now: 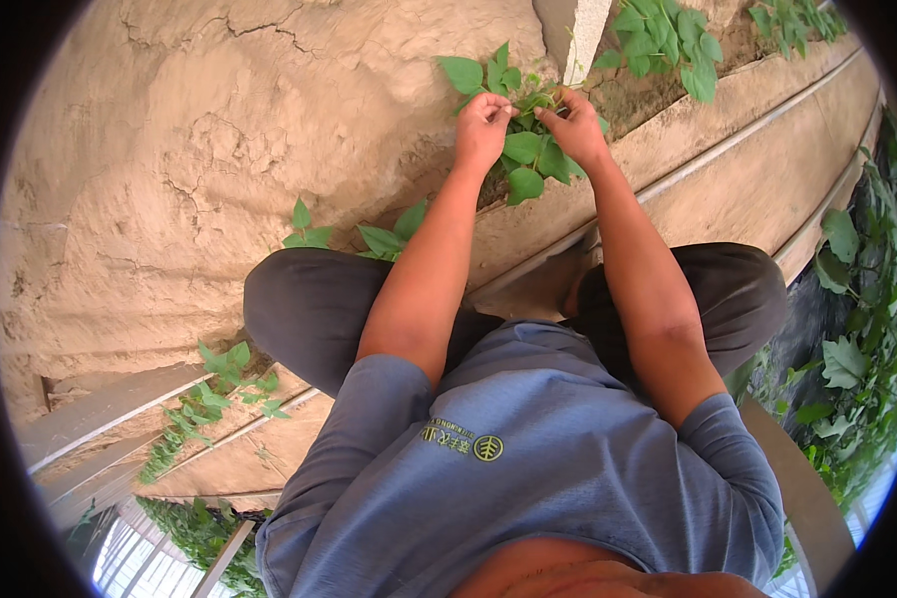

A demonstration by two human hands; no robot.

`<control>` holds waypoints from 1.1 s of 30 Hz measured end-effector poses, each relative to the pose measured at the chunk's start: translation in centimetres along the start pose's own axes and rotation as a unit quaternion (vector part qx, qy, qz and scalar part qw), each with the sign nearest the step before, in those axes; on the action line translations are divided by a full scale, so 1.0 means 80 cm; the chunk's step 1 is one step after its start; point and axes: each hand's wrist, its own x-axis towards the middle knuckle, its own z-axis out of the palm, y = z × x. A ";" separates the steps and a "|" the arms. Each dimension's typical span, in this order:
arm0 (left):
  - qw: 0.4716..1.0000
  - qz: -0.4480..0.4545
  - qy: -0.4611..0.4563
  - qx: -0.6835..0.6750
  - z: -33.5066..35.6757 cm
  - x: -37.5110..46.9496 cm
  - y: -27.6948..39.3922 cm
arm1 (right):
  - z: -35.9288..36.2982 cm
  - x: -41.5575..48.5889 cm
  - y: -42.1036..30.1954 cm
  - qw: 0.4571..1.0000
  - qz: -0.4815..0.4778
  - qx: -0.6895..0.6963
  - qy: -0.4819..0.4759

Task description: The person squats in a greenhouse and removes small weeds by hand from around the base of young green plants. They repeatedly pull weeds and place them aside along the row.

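In front of me a leafy green plant [525, 148], with broad pointed leaves like a bean's, grows at the foot of a cracked earthen wall [217, 112]. My left hand [484, 128] is at its upper part, thumb and forefinger pinched at a thin stem. Close to the right of it, my right hand [577, 128] pinches the thin shoots of the same plant. Both hands stay a short gap apart, with pale green tendrils between them. The fingers partly hide the exact points of contact.
A pale post [579, 37] stands just beyond my hands. More plants [661, 45] line the wall's foot to both sides. A thin pipe [725, 146] runs along the ledge. Near my left knee [314, 310] are low leafy shoots [385, 238]. Dense foliage [845, 366] grows on the far right.
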 end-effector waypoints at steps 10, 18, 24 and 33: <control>0.999 0.005 0.000 0.034 0.004 -0.003 -0.001 | -0.009 -0.020 -0.032 0.996 -0.053 -0.071 0.010; 0.997 0.026 0.040 0.060 0.008 -0.019 0.004 | -0.013 -0.022 -0.047 0.990 -0.070 -0.104 -0.063; 0.997 0.063 0.025 0.043 0.011 -0.019 -0.015 | 0.004 -0.048 -0.062 0.979 -0.133 -0.154 -0.032; 0.994 0.089 0.016 0.059 0.013 -0.037 -0.022 | 0.024 -0.065 -0.058 0.947 -0.261 -0.189 0.025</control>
